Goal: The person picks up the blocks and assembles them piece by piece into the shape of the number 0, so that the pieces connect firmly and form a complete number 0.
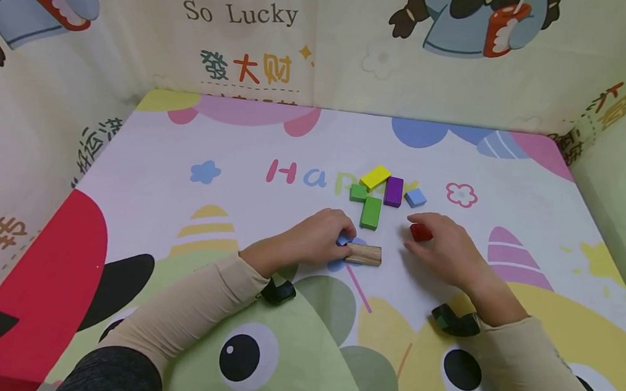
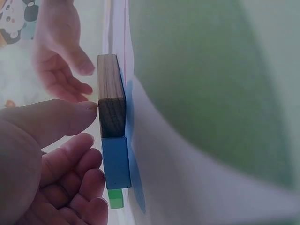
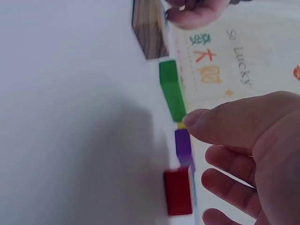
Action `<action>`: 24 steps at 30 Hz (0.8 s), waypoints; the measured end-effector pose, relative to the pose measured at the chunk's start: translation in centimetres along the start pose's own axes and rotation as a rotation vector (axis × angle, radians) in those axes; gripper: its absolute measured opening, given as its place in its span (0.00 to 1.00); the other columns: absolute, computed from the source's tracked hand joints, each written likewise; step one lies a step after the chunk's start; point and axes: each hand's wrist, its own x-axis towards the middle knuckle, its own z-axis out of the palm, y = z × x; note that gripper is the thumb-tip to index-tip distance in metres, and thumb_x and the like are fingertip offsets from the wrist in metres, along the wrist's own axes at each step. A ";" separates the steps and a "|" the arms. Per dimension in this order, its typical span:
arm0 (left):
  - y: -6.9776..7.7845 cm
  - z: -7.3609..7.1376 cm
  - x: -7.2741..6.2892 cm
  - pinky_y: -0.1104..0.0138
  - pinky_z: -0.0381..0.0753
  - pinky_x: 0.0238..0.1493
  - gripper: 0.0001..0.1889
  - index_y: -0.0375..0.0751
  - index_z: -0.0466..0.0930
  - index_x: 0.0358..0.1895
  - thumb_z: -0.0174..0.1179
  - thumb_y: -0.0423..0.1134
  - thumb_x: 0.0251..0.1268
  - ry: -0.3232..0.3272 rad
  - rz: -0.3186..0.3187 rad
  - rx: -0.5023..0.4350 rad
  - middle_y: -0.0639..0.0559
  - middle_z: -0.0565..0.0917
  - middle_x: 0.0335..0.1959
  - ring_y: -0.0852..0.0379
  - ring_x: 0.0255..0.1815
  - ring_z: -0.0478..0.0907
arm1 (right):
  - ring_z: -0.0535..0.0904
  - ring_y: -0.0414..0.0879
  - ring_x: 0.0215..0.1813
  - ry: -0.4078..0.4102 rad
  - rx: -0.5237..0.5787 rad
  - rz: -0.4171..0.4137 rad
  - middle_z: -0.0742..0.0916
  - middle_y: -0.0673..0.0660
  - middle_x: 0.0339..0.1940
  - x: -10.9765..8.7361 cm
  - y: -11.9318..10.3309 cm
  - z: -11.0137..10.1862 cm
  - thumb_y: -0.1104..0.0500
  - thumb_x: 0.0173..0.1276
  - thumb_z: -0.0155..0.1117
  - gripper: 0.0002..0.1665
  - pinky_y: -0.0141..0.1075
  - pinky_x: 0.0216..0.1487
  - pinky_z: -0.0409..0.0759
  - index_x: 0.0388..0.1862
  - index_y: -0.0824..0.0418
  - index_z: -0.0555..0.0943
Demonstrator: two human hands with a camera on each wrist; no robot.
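My left hand (image 1: pixel 317 236) is beside a natural wooden block (image 1: pixel 365 255) and a small blue block (image 1: pixel 344 240). In the left wrist view its thumb tip meets or nearly meets the wooden block (image 2: pixel 111 89), and its loosely bent fingers lie by the blue block (image 2: pixel 116 164). Neither block appears pinched. To the right, my right hand (image 1: pixel 448 248) hovers around a small red block (image 1: pixel 420 232). In the right wrist view the thumb and fingers are spread, with the red block (image 3: pixel 178 192) lying apart from them.
Beyond the hands lies a cluster: a yellow block (image 1: pixel 375 177), a purple block (image 1: pixel 394 192), a small green block (image 1: pixel 358 192), a longer green block (image 1: pixel 370 213) and another blue block (image 1: pixel 416 198). A printed cloth (image 1: pixel 237 170) covers the table. Curtains (image 1: pixel 346 68) enclose the back and sides.
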 end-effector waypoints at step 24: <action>0.2 -0.2 -0.1 0.66 0.74 0.54 0.13 0.36 0.83 0.48 0.66 0.40 0.66 -0.012 -0.011 -0.008 0.49 0.82 0.43 0.53 0.47 0.74 | 0.74 0.67 0.55 -0.003 0.038 0.180 0.80 0.72 0.54 0.2 1.9 0.3 0.59 0.65 0.71 0.33 0.60 0.56 0.76 0.64 0.74 0.71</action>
